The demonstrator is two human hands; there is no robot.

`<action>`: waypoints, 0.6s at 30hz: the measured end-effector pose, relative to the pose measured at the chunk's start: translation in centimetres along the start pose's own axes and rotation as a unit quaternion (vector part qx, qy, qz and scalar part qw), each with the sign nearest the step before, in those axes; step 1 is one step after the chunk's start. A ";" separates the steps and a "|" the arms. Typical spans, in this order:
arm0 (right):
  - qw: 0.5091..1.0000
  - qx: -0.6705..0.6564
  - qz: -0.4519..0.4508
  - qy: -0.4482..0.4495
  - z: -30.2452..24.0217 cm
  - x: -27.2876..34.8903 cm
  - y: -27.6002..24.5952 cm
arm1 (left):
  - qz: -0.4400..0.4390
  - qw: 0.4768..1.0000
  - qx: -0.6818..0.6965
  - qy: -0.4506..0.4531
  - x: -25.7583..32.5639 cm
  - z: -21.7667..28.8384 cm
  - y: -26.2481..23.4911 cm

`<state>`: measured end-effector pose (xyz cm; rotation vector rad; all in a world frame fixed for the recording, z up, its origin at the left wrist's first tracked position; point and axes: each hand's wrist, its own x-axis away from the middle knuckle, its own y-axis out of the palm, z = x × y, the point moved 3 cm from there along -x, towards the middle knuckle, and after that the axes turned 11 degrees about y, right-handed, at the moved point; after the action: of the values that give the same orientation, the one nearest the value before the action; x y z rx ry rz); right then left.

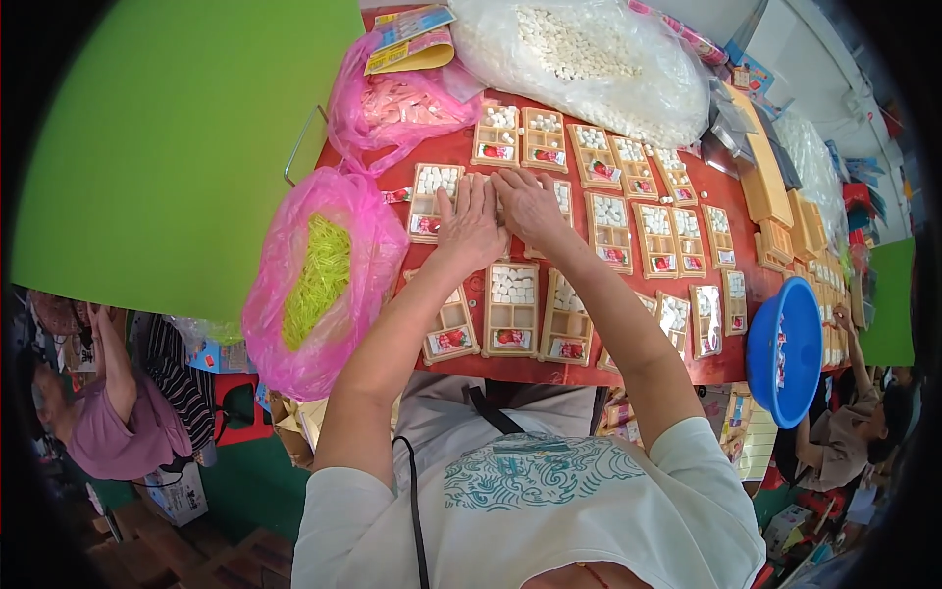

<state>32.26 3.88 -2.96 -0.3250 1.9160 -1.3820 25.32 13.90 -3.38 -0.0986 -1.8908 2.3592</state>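
My left hand (474, 224) lies palm down over a compartment tray in the middle row, its fingers stretched forward and covering most of that tray. Right beside it, touching or almost touching, my right hand (531, 208) rests with fingers extended and slightly bent over the same spot. What lies beneath both palms is hidden. Left of my hands is a light wooden tray (425, 205) with small white pieces in its upper section and a red strawberry-printed packet below. Another filled tray (511, 308) sits nearer me, below my wrists.
Several similar trays (610, 232) stand in rows on the red table (453, 376). Pink bags hold yellow-green shreds (319, 280) and pink packets (397, 103). A clear bag of white pieces (569, 44) lies at the back. A blue basin (797, 348) is at the right edge; people work on both sides.
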 end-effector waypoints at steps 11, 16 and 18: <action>0.998 0.011 -0.058 0.002 -0.3 0.2 -0.8 | -0.023 0.998 -0.040 0.047 3.5 1.0 -1.1; 1.000 0.011 -0.022 -0.003 -0.6 -0.6 -0.7 | -0.021 0.999 -0.004 0.037 3.5 1.0 -1.4; 0.999 -0.009 -0.028 0.016 -0.9 -1.1 -0.1 | -0.023 0.999 0.005 0.027 3.2 1.1 -1.4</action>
<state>32.34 5.13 -2.31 -0.3692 1.9598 -1.4151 22.09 13.52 -1.71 -0.1154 -1.8381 2.3116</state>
